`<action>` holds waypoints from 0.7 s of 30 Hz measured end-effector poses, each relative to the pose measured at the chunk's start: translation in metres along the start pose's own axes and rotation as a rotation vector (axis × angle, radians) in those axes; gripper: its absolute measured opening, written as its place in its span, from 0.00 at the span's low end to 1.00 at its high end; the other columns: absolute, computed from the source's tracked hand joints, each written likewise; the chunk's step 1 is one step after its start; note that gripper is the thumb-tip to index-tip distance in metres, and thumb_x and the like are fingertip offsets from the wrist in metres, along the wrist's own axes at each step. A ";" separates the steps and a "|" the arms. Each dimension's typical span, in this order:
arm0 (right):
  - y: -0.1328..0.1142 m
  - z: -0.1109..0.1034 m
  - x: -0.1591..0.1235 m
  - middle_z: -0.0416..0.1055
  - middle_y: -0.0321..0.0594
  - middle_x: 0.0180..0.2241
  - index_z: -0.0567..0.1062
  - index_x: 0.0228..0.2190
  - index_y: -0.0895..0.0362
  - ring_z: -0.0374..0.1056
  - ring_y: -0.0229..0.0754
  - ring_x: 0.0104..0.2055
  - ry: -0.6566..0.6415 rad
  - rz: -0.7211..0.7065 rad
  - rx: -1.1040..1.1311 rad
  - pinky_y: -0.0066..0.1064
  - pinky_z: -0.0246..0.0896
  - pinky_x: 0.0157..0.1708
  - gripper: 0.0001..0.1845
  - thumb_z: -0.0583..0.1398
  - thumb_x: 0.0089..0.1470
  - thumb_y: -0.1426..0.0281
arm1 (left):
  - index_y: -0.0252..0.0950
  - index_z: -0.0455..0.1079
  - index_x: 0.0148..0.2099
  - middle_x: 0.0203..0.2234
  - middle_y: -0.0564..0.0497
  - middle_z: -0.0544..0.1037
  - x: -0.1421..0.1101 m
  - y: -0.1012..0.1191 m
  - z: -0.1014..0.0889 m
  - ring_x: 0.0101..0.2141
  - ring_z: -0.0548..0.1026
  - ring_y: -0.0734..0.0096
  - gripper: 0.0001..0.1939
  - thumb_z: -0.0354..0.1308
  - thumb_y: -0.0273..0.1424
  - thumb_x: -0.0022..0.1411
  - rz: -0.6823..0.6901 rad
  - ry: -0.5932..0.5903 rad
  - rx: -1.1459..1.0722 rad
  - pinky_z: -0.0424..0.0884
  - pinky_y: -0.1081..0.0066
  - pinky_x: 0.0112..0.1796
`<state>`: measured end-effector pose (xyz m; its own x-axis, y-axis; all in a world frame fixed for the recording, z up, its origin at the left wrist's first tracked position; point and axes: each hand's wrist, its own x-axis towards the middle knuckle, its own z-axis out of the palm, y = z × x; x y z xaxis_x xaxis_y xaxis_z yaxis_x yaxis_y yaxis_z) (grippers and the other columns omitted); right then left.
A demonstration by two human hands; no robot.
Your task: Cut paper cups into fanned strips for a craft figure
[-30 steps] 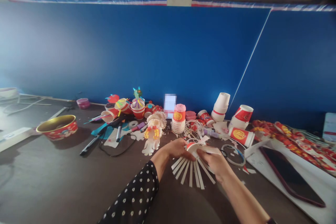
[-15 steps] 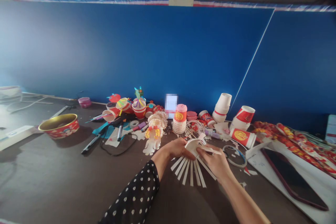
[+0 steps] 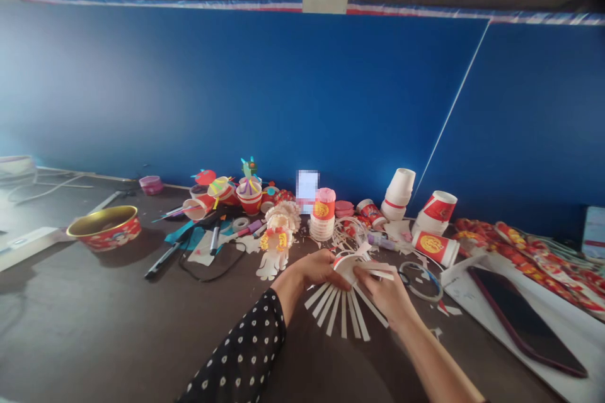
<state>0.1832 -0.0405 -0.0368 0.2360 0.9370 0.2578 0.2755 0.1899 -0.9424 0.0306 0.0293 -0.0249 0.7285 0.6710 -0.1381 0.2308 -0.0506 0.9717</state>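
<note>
Between my hands is a paper cup [image 3: 348,269] whose wall is cut into many narrow white strips, fanned outward round its base. My left hand [image 3: 319,269] grips its left side, with the thumb lying over the white inner face. On the right side, my right hand [image 3: 385,293] pinches the cup near the roots of some strips, and a few strips stick out past its fingers. Just beyond stand stacked cups with a red band and pink top [image 3: 324,211]. A frilly white paper figure with yellow and red trim [image 3: 280,239] lies to the left.
A red and gold bowl [image 3: 106,230] sits at the left, near a black utility knife [image 3: 165,258] and a marker [image 3: 215,238]. Tape rolls [image 3: 420,281], white cups [image 3: 397,195] and a red cup [image 3: 432,247] stand right. A phone [image 3: 524,321] lies on a white box lid [image 3: 463,286].
The view has shifted very slightly. Both hands keep their hold on the cut cup, which has tilted a little so that some red on its outside shows.
</note>
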 end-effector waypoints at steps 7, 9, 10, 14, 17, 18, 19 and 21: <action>0.003 -0.003 0.002 0.73 0.40 0.21 0.76 0.22 0.59 0.67 0.44 0.26 0.028 0.033 -0.049 0.29 0.59 0.24 0.11 0.61 0.39 0.63 | 0.31 0.70 0.22 0.15 0.58 0.65 0.001 0.002 0.001 0.21 0.61 0.77 0.10 0.64 0.30 0.32 -0.038 0.019 0.174 0.58 0.75 0.25; 0.006 -0.003 0.003 0.73 0.41 0.21 0.76 0.22 0.60 0.68 0.45 0.26 0.037 0.062 -0.043 0.30 0.60 0.25 0.12 0.62 0.39 0.63 | 0.32 0.71 0.22 0.14 0.58 0.64 0.000 0.004 0.002 0.22 0.61 0.77 0.11 0.65 0.31 0.32 -0.053 0.030 0.239 0.57 0.76 0.25; 0.007 -0.003 0.003 0.73 0.41 0.21 0.76 0.22 0.61 0.68 0.45 0.26 0.040 0.074 -0.036 0.30 0.60 0.25 0.12 0.62 0.38 0.63 | 0.32 0.71 0.22 0.14 0.59 0.64 0.000 0.005 0.003 0.22 0.61 0.77 0.11 0.65 0.32 0.32 -0.054 0.034 0.255 0.57 0.76 0.25; 0.013 -0.001 0.006 0.73 0.41 0.20 0.75 0.22 0.61 0.69 0.45 0.25 0.030 0.105 0.035 0.31 0.62 0.26 0.15 0.62 0.36 0.61 | 0.33 0.71 0.23 0.16 0.58 0.67 -0.001 0.005 0.003 0.22 0.62 0.77 0.10 0.64 0.32 0.33 -0.018 -0.002 0.220 0.58 0.75 0.26; 0.013 0.002 0.005 0.73 0.40 0.19 0.74 0.22 0.61 0.68 0.44 0.24 0.018 0.117 0.094 0.30 0.62 0.25 0.16 0.63 0.36 0.60 | 0.33 0.71 0.22 0.15 0.58 0.67 -0.001 0.004 0.002 0.21 0.62 0.77 0.10 0.64 0.31 0.33 -0.010 -0.009 0.218 0.58 0.75 0.26; 0.012 0.002 0.004 0.72 0.39 0.19 0.74 0.22 0.61 0.68 0.43 0.23 0.015 0.121 0.106 0.30 0.61 0.24 0.16 0.62 0.36 0.60 | 0.33 0.71 0.21 0.15 0.58 0.66 -0.001 0.003 0.001 0.21 0.62 0.77 0.10 0.65 0.31 0.32 -0.013 0.004 0.226 0.58 0.75 0.25; 0.010 0.003 0.003 0.71 0.38 0.18 0.74 0.22 0.61 0.67 0.41 0.22 0.009 0.122 0.114 0.29 0.60 0.22 0.15 0.62 0.37 0.60 | 0.33 0.70 0.21 0.15 0.59 0.65 -0.001 0.003 0.001 0.21 0.61 0.77 0.10 0.65 0.31 0.32 -0.016 0.012 0.223 0.58 0.75 0.25; 0.006 0.003 0.002 0.71 0.37 0.18 0.73 0.21 0.60 0.65 0.39 0.21 -0.009 0.121 0.119 0.27 0.59 0.20 0.14 0.62 0.37 0.60 | 0.32 0.70 0.21 0.15 0.59 0.65 -0.001 0.003 0.001 0.21 0.61 0.77 0.11 0.65 0.32 0.31 -0.017 0.007 0.194 0.58 0.75 0.25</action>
<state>0.1826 -0.0369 -0.0421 0.2526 0.9574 0.1399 0.1333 0.1087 -0.9851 0.0311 0.0282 -0.0222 0.7188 0.6783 -0.1525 0.3640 -0.1802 0.9138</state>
